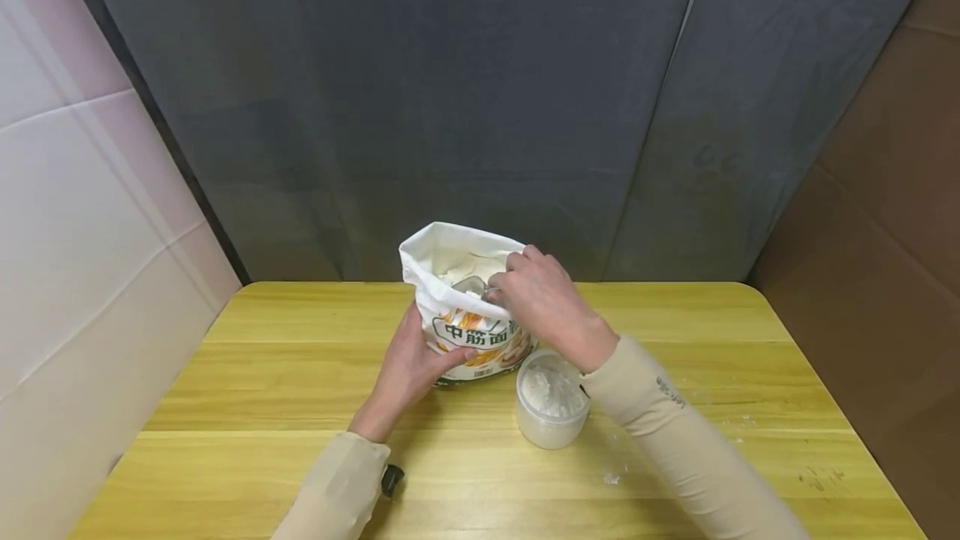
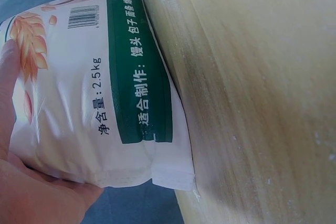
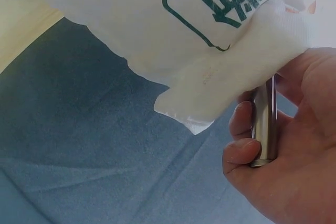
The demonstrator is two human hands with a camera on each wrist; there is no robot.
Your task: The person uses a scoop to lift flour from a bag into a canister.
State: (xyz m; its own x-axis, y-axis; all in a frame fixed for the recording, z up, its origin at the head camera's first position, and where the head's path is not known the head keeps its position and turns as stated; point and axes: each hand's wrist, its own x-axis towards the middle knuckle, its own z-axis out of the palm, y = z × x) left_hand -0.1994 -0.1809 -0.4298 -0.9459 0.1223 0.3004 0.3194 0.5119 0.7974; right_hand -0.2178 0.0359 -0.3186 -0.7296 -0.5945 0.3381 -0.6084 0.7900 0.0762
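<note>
A white flour bag (image 1: 468, 365) with green and orange print stands with its top gaping, and white flour (image 1: 487, 267) shows inside. My left hand (image 1: 408, 365) grips the lower left side of the bag, thumb across the printed front. My right hand (image 1: 547, 298) reaches over the bag's right rim and holds a metal scoop by its handle (image 3: 265, 124). The scoop's bowl (image 1: 470, 284) lies against the flour within the bag, partly hidden by my fingers. Below my right wrist, a clear round plastic tub (image 1: 549, 432) holds some white flour.
The wooden table (image 1: 285, 382) carries scattered white specks (image 1: 612, 478) on its right side. A dark grey panel (image 1: 450, 107) rises behind the table, with a white wall at left and a brown one at right.
</note>
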